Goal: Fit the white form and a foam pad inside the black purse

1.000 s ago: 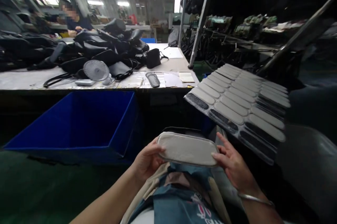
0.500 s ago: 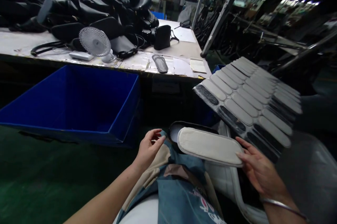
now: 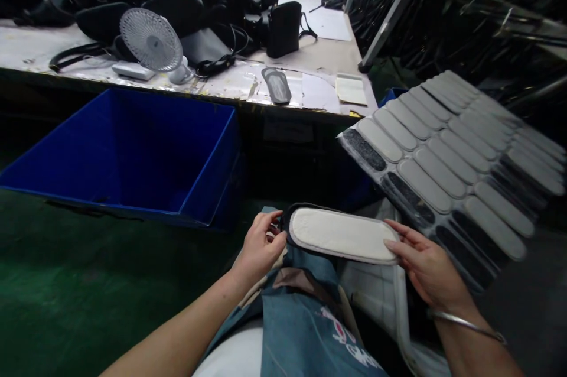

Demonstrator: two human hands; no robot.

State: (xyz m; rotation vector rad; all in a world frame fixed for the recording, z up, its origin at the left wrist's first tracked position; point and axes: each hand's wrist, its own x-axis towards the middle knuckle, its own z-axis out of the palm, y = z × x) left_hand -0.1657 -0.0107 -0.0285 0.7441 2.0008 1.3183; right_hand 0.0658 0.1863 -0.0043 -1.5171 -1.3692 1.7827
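Note:
A long cream oval pad (image 3: 341,234) lies over a black oval piece (image 3: 293,211), whose dark edge shows at the pad's left end and along its top. My right hand (image 3: 425,265) pinches the pad's right end between thumb and fingers. At the other end, my left hand (image 3: 263,244) has its thumb and fingers closed on the edge of the black piece. Both pieces are held above my lap, over a blue-green apron (image 3: 305,318).
A tilted board (image 3: 385,179) with rows of similar pads stands at the right. An open blue bin (image 3: 208,170) is at the left. Behind, a worktable (image 3: 234,84) bears a white fan (image 3: 153,40), black bags (image 3: 283,28) and a grey oval piece (image 3: 277,85).
The cream pad has moved left and now covers most of the black piece. My left hand has closed on the black piece's edge. The view has tilted downward.

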